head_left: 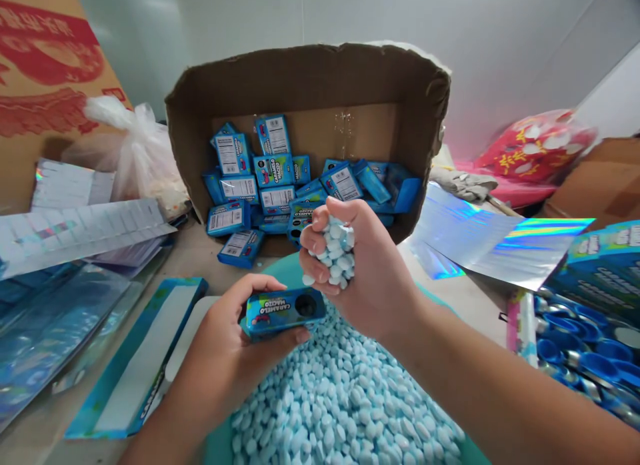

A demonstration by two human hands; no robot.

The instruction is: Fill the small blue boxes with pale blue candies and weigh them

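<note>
Pale-blue oval candies (345,398) fill a teal basin (220,445) at the bottom centre, heaped loosely.

Right hand (357,268): raised just above the heap, palm turned leftward, fingers curled shut around a fistful of the same candies (334,251); several show between the fingers and bulge out at the lower edge of the fist.

Left hand (227,348): holds a small blue candy box (284,309) on its side, thumb on the upper edge, fingers pressed together beneath. A dark round hole in the box faces the camera. Box sits just below and left of the right fist, over the near edge of the heap.

Behind both hands: an open cardboard carton (310,85) tipped on its side, holding a jumble of matching blue boxes (273,178), some spilling onto the table.

Left side: flat printed sheets (75,228), a long blue unfolded carton blank (135,365), a knotted clear plastic bag (137,151), a large brown carton with red print (45,71).

Right side: holographic foil sheets (505,245), a red patterned bag (540,148), a blue printed display box (600,265), and blue reflective packaging (580,351) at the edge.
</note>
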